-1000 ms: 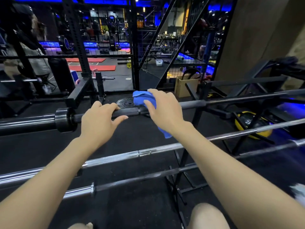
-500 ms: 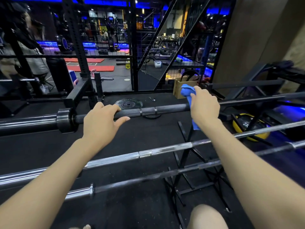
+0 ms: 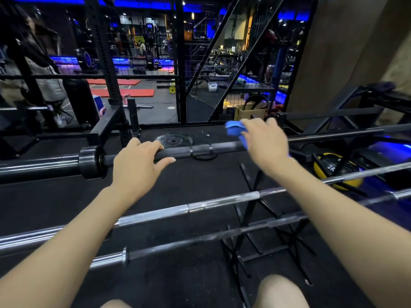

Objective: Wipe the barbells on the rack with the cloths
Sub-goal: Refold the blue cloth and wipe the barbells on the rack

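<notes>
Black top barbell [image 3: 222,148]: lies level across the rack [image 3: 251,218], farthest from the camera, its collar at the left.
Left hand [image 3: 136,166]: rests on that barbell's shaft just right of the collar, fingers curled over the top, thumb stretched out along the near side.
Right hand [image 3: 264,144]: blurred, on the same shaft further right, fingers bent round a blue cloth [image 3: 235,131] pressed against the bar.
Blue cloth: bunched, poking out left of the fingers.
Silver barbells [image 3: 200,206]: two lower bars, nearer the camera, untouched.
Floor: weight plate [image 3: 174,140] lies flat beyond the top bar; yellow ball [image 3: 333,172] sits at the right.
</notes>
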